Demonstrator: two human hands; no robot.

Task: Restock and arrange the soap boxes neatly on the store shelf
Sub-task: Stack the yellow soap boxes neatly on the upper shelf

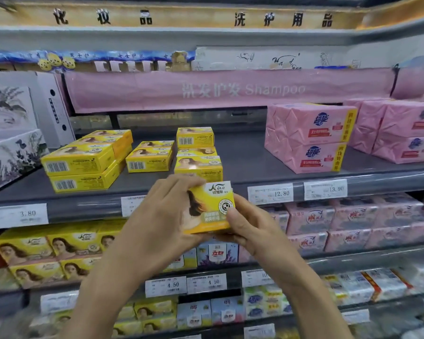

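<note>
The left hand (162,216) and right hand (249,228) pinch the box (209,209) by opposite edges, in the air just before the shelf (245,157) front, near the yellow stacks (198,165); it seems light, stiff, crushable card, so edge holds suit.

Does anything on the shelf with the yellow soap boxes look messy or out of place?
Yes. The left pile of yellow boxes sits turned at an angle to the shelf edge, and the right pile stands taller than the middle pile.
</note>
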